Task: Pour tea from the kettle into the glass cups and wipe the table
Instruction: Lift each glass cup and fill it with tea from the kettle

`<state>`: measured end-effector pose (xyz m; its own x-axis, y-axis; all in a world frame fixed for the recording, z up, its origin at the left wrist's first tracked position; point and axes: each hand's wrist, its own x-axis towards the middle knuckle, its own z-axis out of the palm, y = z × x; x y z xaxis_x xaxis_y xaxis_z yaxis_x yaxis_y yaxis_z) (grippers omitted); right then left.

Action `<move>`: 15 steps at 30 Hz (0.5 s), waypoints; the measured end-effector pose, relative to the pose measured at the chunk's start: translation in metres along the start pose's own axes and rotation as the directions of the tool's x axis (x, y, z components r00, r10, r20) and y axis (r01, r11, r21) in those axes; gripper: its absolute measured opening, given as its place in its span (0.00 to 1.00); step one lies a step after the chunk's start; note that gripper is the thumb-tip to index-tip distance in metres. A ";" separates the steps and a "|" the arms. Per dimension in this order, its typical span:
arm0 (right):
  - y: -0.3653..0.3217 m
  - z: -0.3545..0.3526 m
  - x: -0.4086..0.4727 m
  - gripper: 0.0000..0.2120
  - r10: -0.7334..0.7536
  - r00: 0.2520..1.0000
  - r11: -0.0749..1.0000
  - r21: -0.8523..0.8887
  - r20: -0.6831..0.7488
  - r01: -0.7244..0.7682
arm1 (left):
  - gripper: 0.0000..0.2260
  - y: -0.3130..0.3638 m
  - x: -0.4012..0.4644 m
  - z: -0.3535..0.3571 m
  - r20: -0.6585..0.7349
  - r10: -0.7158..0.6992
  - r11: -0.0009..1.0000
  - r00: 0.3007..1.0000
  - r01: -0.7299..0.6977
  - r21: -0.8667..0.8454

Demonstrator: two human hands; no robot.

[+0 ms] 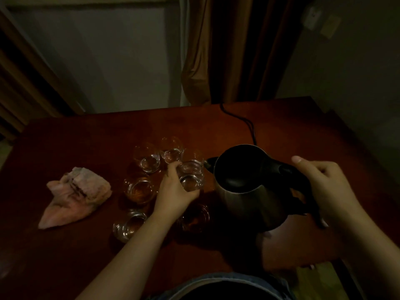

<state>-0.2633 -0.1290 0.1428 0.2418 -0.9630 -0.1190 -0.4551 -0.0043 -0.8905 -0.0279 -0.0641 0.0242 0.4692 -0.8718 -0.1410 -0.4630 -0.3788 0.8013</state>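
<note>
A steel kettle (244,187) with its lid open hangs above the dark red table (86,245), tilted left, its spout toward a glass cup (192,176). My right hand (324,187) grips the kettle's black handle. My left hand (175,191) holds that glass cup from the left side. Several other glass cups stand around it: two hold amber tea, one at the left (139,189) and one at the front (194,217); another cup (129,226) stands nearest me and two more cups (149,159) (172,149) at the back.
A crumpled pink cloth (75,195) lies on the table's left part. A black cord (238,120) runs from behind the kettle to the table's far edge. Curtains (227,50) hang behind the table. My torso is at the near edge.
</note>
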 end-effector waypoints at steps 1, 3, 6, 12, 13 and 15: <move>-0.003 -0.001 0.001 0.27 -0.015 1.000 0.999 -0.033 0.015 0.015 | 0.36 0.000 0.000 0.001 0.013 0.010 1.000 1.000 -0.010 0.004; -0.008 -0.002 0.003 0.25 -0.042 0.998 0.994 -0.096 0.043 0.046 | 0.36 -0.001 0.000 0.001 0.028 0.015 1.000 0.999 -0.016 0.007; -0.012 -0.002 0.007 0.28 -0.068 0.994 0.982 -0.173 0.087 0.082 | 0.35 -0.003 0.000 0.000 0.040 0.021 1.000 0.999 -0.021 0.000; -0.027 0.005 0.007 0.16 -0.072 0.992 0.958 -0.269 0.107 0.098 | 0.37 -0.001 -0.002 0.002 0.026 0.012 0.999 1.000 -0.013 0.033; -0.025 0.005 0.009 0.18 -0.066 0.991 0.955 -0.280 0.117 0.097 | 0.37 -0.001 -0.002 0.002 0.023 -0.001 0.999 1.000 0.000 0.041; -0.024 0.006 0.011 0.22 -0.051 0.989 0.944 -0.317 0.136 0.092 | 0.38 -0.002 -0.002 0.002 0.018 -0.028 0.999 0.999 0.028 0.041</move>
<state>-0.2450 -0.1376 0.1599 0.3786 -0.9160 -0.1323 -0.6790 -0.1778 -0.7122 -0.0291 -0.0624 0.0213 0.4682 -0.8662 -0.1745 -0.4803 -0.4152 0.7726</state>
